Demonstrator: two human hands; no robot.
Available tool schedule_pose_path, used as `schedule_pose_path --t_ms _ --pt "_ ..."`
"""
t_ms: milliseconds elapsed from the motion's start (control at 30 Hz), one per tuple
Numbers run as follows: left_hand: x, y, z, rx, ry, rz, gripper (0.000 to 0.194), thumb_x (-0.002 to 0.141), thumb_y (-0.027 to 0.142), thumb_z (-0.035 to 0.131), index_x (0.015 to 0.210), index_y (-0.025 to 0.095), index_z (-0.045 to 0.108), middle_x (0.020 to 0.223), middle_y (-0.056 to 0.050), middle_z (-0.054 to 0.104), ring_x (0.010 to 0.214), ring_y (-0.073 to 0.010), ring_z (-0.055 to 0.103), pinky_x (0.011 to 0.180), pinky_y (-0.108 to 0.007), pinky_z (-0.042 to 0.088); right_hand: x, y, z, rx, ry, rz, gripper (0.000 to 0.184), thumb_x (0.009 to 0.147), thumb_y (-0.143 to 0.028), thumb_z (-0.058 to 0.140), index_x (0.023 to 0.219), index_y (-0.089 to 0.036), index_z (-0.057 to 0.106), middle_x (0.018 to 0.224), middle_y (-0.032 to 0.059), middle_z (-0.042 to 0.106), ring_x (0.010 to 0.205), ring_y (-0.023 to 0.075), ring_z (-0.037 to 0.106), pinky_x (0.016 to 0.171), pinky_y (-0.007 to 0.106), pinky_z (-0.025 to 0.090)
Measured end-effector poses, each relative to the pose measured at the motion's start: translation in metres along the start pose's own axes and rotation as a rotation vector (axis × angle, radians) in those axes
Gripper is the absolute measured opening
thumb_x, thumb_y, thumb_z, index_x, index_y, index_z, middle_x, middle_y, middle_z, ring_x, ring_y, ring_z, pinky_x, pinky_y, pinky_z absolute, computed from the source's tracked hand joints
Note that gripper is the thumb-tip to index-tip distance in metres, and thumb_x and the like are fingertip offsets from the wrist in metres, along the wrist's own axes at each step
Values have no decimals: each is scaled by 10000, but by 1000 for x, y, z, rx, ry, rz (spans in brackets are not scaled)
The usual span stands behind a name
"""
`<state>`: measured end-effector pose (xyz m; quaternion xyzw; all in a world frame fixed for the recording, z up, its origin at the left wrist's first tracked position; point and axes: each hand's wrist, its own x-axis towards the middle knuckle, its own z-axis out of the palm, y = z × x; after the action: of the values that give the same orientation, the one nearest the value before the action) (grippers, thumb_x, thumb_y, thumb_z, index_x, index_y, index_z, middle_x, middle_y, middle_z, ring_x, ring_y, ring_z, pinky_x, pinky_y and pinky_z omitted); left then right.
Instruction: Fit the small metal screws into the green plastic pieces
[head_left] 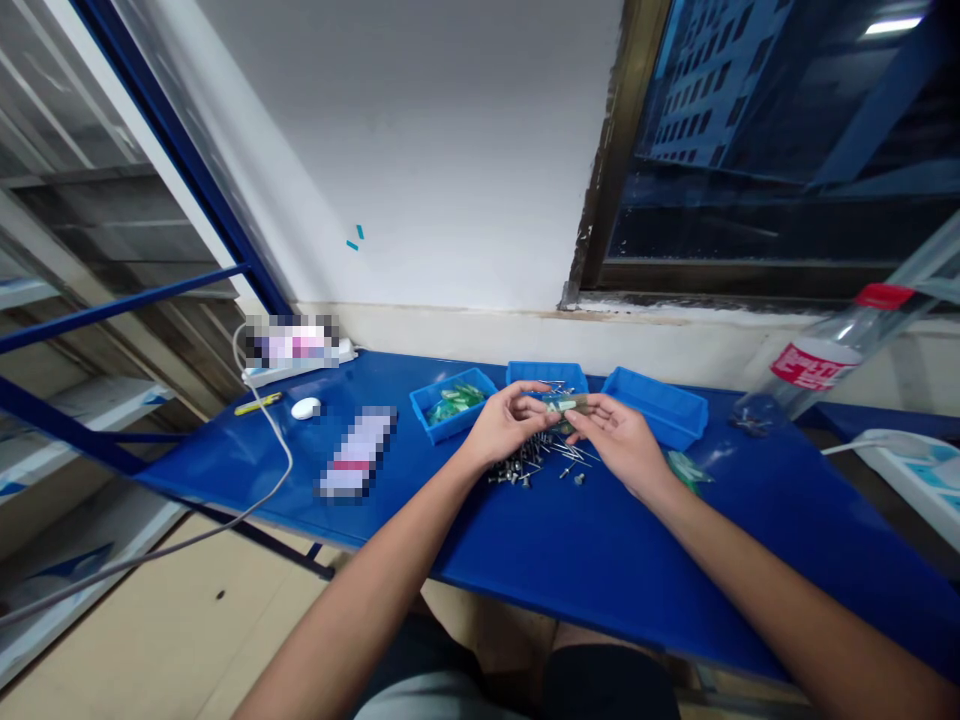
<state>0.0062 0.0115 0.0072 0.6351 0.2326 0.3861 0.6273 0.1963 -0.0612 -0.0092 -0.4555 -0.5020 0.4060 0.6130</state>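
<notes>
From my remote post, a small clear packet [562,406] with a pale green tint is shown above the far side of a pile of metal fasteners [517,466], which I take as the reference for all positions. The left hand [504,424] and right hand [613,432] meet at the packet, both closed on it by the fingertips; its contents are too small for me to tell. The fasteners, long thin shanks and short heads mixed, lie loose on the blue surface [585,560]. Beyond the pile and to its left I note a left blue bin [450,430] of green packets; directly beyond, a middle blue bin [540,372] bearing metal pins; beyond and to the right, a right blue bin [682,427]. Right of the pile, near the right wrist, lie loose green packets [687,468]. Well to the pile's right I see a clear bottle [817,365] with a red cap, tilted in view. To its left lies a flat item [356,455], pixelated, and farther left a white rounded object [305,408], a yellow tool [257,404] and a power strip [300,368], beside which a pale cable [290,458] runs.
</notes>
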Motion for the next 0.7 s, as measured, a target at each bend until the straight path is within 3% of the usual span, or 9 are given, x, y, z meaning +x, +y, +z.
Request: schedule_pose_path --t_ms 167,400,700 --pt "-1 -1 2 36 6 22 547 769 344 895 1199 133 631 846 -25 710 726 -109 665 747 -246 510 -1 -1 2 -2 -16 2 409 785 -499 861 1030 -210 706 1104 91 779 913 238 737 682 339 647" --pt "-4 0 5 127 -11 66 475 791 241 831 1212 144 635 956 -64 712 743 -113 656 742 -270 528 -1 -2 2 -35 5 12 411 754 -510 871 991 -211 719 975 78 791 857 248 740 729 395 653" --pt "-2 -3 2 136 6 61 468 819 278 829 1210 142 612 850 -22 679 713 -108 655 699 -235 506 -2 -2 4 -23 -13 29 412 774 -515 855 1021 -213 723 1069 94 786 949 263 737 695 355 642"
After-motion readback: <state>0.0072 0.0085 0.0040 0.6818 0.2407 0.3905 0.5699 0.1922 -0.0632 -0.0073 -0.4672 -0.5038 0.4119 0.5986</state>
